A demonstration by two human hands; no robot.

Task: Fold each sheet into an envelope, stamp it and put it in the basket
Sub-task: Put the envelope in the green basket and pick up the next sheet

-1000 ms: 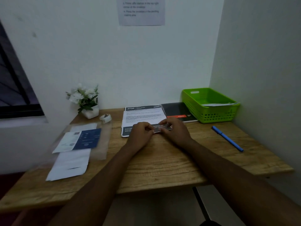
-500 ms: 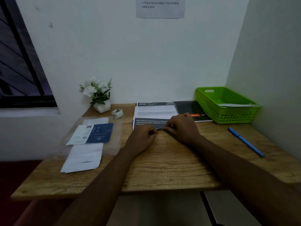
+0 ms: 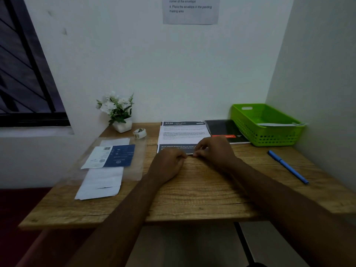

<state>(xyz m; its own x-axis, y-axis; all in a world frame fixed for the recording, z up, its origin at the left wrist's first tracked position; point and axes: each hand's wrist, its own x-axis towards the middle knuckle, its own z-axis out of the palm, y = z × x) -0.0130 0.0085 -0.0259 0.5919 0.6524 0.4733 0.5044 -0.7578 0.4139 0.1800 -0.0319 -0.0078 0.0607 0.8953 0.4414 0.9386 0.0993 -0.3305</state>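
Observation:
A printed sheet [image 3: 183, 132] with a dark header and dark lower band lies flat at the back middle of the wooden desk [image 3: 192, 197]. My left hand [image 3: 169, 164] and my right hand [image 3: 213, 151] sit side by side at the sheet's near edge. Their curled fingertips pinch that edge and almost meet in the middle. The right hand covers the sheet's lower right corner. A green basket [image 3: 250, 122] stands at the back right with a white envelope [image 3: 277, 124] resting across it.
A black notebook [image 3: 223, 128] lies between sheet and basket. A blue pen [image 3: 287, 166] lies at the right. On the left are a clear sleeve with a blue and white card [image 3: 113, 156], a white folded paper [image 3: 102, 184], a tape roll [image 3: 139, 133] and a potted plant [image 3: 117, 110].
The sheet's near edge, held up off the desk a second ago, now lies low at the desk. Both hands stay on it, drawn slightly nearer. The camera view has shifted.

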